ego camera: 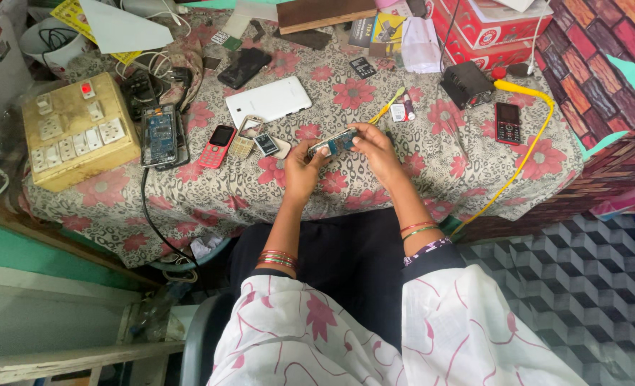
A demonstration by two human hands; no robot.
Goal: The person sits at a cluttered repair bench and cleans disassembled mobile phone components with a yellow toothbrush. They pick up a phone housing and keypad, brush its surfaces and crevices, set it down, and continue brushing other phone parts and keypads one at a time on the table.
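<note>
Both hands hold a small opened phone body (334, 143) above the flowered tablecloth (417, 164). My left hand (302, 170) grips its left end from below, and my right hand (376, 149) pinches its right end with the fingers on top. Just left of the hands lie a phone keypad frame (246, 137) and a small phone part with a screen (267, 145). A red keypad phone (217, 146) lies further left.
A white tablet (269, 100), a bare circuit board phone (161, 135), a yellowed switch-and-socket box (79, 130), a black phone (244, 67), a dark red phone (507, 122), a black box with a yellow cable (467, 83) and red cartons (485, 30) crowd the table.
</note>
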